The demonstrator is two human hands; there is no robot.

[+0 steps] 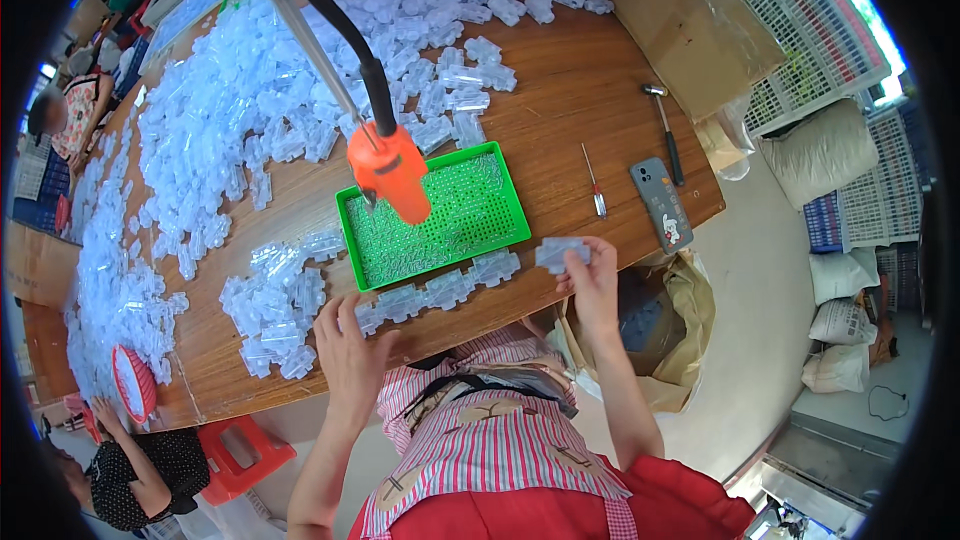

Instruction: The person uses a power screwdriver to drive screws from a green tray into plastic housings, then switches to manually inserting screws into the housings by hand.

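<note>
My right hand (pixel 592 278) gripped a clear plastic piece (pixel 560 254) right of the green tray (pixel 436 212); my left hand (pixel 350 345) lay open, touching the near row of pieces (pixel 440 290) on the tabletop (pixel 590 100).

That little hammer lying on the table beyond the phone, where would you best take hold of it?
Probably by the dark handle of the hammer, near its free end beside the phone. It lies flat with the metal head pointing away from the person, so the right hand could come from the near table edge and close across the slim handle from above.
</note>
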